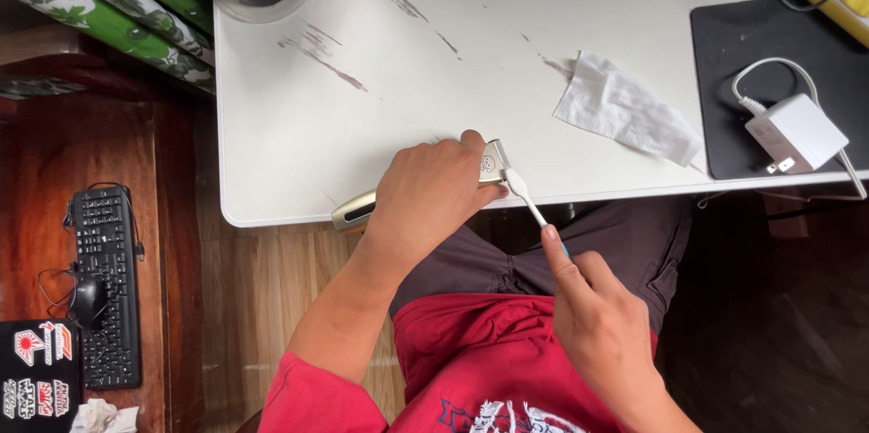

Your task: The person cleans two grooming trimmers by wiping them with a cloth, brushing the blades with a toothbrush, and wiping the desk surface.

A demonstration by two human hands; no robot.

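While the left hand [433, 187] keeps its grip clamped around a gold hair clipper [362, 208] lying at the near edge of the white surface [272, 125], the right hand [602, 324] has its grip closed on a small white brush [523, 193], whose head touches the clipper's blade end. A crumpled white tissue [625, 107] lies well apart, beside a black mat [724, 80] carrying a white power adapter [795, 133]

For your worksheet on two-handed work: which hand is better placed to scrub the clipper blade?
The right hand. It holds the small white brush, whose head already sits at the blade of the hair clipper. The left hand is wrapped around the clipper body.
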